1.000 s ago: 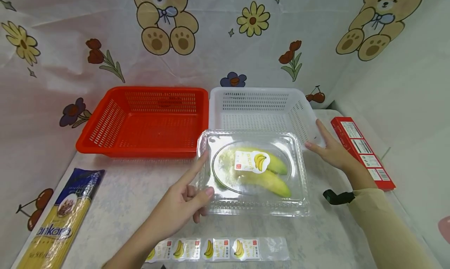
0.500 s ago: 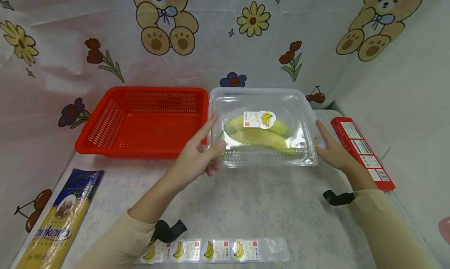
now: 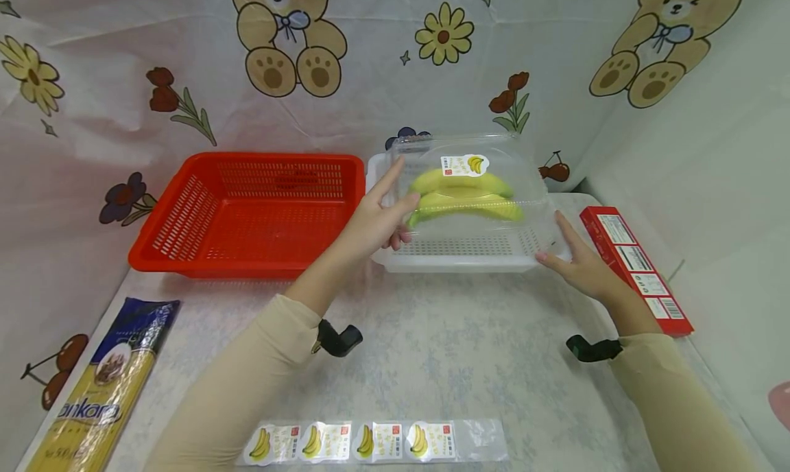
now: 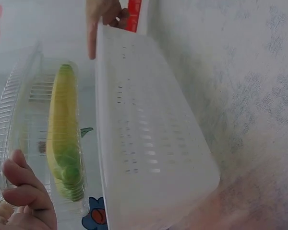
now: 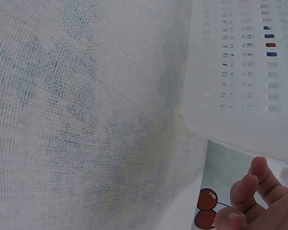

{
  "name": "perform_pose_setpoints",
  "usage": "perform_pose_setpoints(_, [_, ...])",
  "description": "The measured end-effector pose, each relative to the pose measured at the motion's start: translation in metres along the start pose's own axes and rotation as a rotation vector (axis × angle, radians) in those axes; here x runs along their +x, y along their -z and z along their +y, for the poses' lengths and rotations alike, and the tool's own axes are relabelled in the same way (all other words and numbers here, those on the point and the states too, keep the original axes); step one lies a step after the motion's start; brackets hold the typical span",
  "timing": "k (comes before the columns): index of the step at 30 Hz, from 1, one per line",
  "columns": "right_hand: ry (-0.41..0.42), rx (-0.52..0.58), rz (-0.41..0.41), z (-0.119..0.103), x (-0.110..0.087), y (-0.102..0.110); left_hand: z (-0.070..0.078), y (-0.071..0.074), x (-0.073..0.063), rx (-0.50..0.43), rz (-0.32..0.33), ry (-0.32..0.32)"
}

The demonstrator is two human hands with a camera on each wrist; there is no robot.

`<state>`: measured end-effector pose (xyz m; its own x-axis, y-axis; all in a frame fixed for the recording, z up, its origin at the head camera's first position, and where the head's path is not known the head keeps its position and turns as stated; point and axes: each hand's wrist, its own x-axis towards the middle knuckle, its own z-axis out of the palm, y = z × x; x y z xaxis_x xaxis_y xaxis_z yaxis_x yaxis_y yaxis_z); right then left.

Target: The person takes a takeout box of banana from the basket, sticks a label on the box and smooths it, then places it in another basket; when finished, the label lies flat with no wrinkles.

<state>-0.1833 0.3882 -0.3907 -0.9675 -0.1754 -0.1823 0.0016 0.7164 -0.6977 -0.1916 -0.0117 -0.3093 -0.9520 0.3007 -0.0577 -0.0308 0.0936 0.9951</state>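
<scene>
My left hand grips the left end of a clear plastic clamshell box, thumb and fingers at its edge. Inside the box lie yellow-green bananas; a white banana label is on its lid. The box is held above the white perforated basket, and the left wrist view shows a gap between the box and the rim. At the basket's right end, my right hand holds the rim. Its curled fingers show beside the basket in the right wrist view.
A red basket stands against the white one's left side. A pasta packet lies at the far left and a red box at the right. A strip of banana labels lies along the front.
My left hand has carried the clamshell box away from me, from in front of the white basket to above it. My right hand stays at the basket's right end.
</scene>
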Motion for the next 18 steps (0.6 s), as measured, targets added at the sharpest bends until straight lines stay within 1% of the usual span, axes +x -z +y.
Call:
perform_pose_setpoints(3, [-0.017,-0.013,-0.003,0.001,-0.001,0.001,-0.005,-0.003,0.014,-0.006,-0.003,0.026])
perform_pose_setpoints(8, [-0.032,-0.013,0.002,0.002,0.0,0.001,-0.016,-0.012,0.033,0.043,-0.005,0.069])
perform_pose_setpoints(13, [-0.034,-0.008,0.009,0.003,0.0,0.001,-0.024,-0.022,0.044,0.131,0.004,0.095])
perform_pose_setpoints(18, [-0.036,-0.015,0.007,0.003,0.0,0.0,-0.031,-0.029,0.051,0.22,-0.012,0.108])
